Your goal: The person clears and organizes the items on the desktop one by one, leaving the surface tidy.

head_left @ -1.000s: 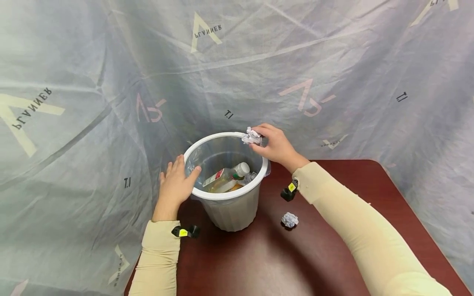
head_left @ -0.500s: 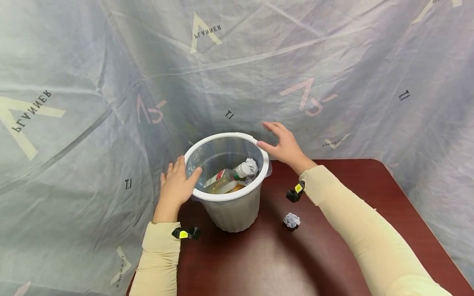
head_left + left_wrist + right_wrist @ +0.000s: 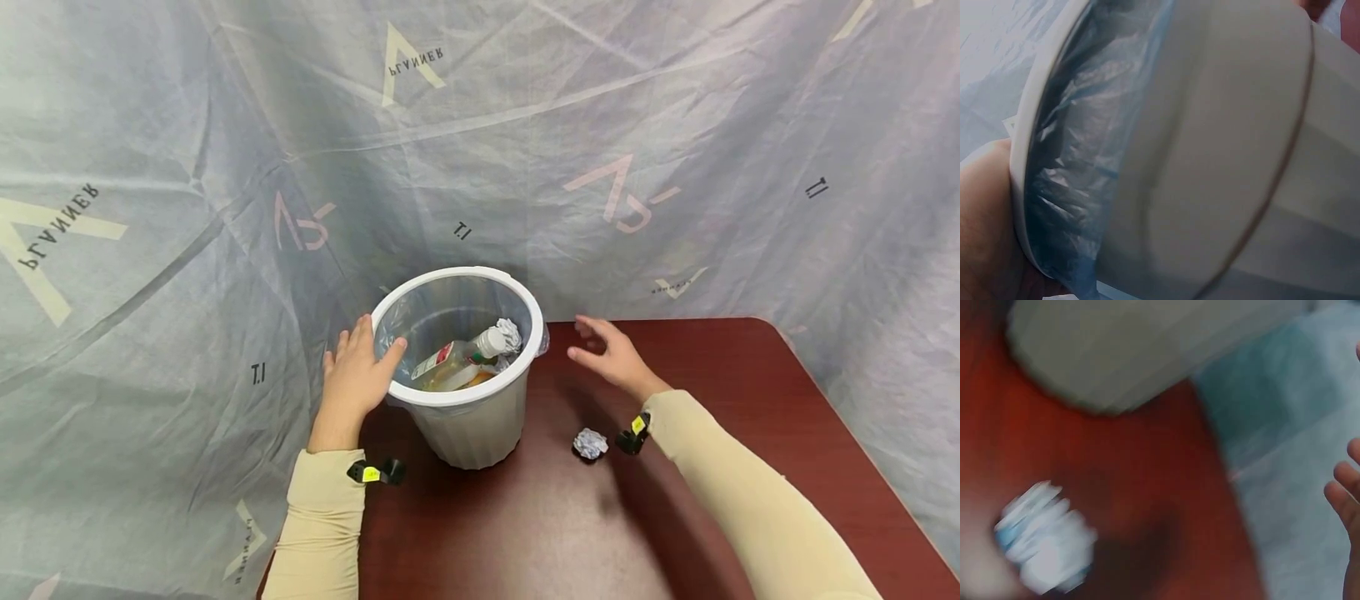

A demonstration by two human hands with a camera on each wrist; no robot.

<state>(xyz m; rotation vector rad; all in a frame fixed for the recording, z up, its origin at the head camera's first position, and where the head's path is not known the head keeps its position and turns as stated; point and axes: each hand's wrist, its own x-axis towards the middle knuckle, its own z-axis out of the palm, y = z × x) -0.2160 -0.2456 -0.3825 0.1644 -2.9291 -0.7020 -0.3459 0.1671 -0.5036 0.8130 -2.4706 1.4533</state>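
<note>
A pale waste bin (image 3: 472,429) with a white rim and a clear liner stands on the table. My left hand (image 3: 351,377) rests at its left rim, fingers spread and straight, thumb reaching over the edge. The left wrist view shows the bluish liner (image 3: 1085,150) folded over the outside beside that hand. To the bin's right my right hand (image 3: 615,357) is in the air over the table, fingers parted, holding nothing. A crumpled paper ball (image 3: 590,443) lies on the table nearer me than that hand. Inside the bin are a clear bottle (image 3: 447,364) and another paper ball (image 3: 509,335).
The dark red table (image 3: 750,400) extends to the right of the bin, with a rounded far corner. Grey printed sheeting (image 3: 480,150) hangs behind and to the left, close to the bin. A black camera (image 3: 633,433) sits on the right wrist.
My right hand let a paper ball drop into the bin beside the bottle, then moved right and toward me, away from the rim. The left hand stayed at the rim.
</note>
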